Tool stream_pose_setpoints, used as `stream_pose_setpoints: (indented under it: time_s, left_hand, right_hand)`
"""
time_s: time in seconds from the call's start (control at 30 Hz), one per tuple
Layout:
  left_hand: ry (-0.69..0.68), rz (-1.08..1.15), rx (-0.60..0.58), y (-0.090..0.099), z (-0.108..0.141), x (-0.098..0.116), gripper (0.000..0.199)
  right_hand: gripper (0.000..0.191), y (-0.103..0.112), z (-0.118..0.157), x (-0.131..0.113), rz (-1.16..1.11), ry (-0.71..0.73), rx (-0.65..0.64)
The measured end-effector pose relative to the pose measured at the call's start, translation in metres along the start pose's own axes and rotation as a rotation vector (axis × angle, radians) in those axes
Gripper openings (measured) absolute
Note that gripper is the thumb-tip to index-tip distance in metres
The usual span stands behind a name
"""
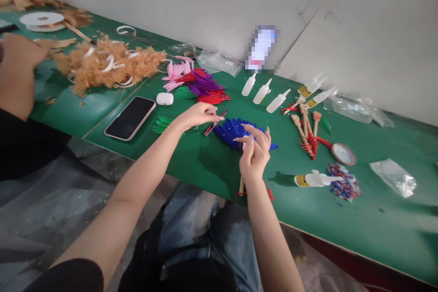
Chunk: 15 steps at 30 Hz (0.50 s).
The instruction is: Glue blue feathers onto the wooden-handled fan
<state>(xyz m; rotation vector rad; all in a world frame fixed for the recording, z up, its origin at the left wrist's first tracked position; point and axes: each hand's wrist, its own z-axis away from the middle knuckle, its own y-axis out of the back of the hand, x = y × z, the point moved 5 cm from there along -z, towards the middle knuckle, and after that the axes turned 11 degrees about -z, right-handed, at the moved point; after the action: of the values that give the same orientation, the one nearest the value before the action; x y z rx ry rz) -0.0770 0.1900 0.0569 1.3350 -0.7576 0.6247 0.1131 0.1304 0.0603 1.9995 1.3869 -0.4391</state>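
Left hand pinching fingertips together on a slim dark red tool, reaching out over the green table. Tool slanting away from the pinch toward the blue feathers, tip just beside them — touching or not, cannot tell. Right hand closing around a thin wooden stick, stick running down below the palm, upper fingers spreading loose above the grip; red feather bits showing just under the wrist. Blue feathers fanning out between the two hands, lying on the table just beyond the right-hand fingers.

Lying beyond the left hand — a pile of pink, purple and red feathers, with green feathers just beside the left wrist. Sitting further to that side: a white earbud case and a dark phone. Standing well past the right hand, three small white bottles; resting close to the outside of the right wrist, a tipped glue bottle beside coloured scraps. Another person's arm reaching in by the tan feather heap.
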Motion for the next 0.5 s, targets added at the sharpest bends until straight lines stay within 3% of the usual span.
stream_pose_setpoints:
  time_s: [0.13,0.23,0.3,0.37,0.5]
  left_hand:
    - [-0.01,0.116,0.256,0.038,0.02,0.012,0.032]
    - [-0.045,0.315,0.41,0.064,0.055,0.027,0.03]
    - [-0.096,0.42,0.529,0.071,0.087,0.036,0.033]
    - [-0.065,0.386,0.603,0.066,0.117,0.037,0.037]
    - [0.091,0.058,0.461,0.022,0.145,0.025,0.04]
  right_hand:
    - [0.045,0.038,-0.003,-0.005,-0.09,-0.097,0.265]
    - [0.037,0.085,0.003,-0.021,-0.08,-0.236,0.439]
    - [0.039,0.114,0.011,-0.036,-0.152,-0.272,0.467]
    - [0.039,0.137,0.025,-0.045,-0.221,-0.339,0.414]
    - [0.027,0.162,0.053,-0.044,-0.156,-0.445,0.254]
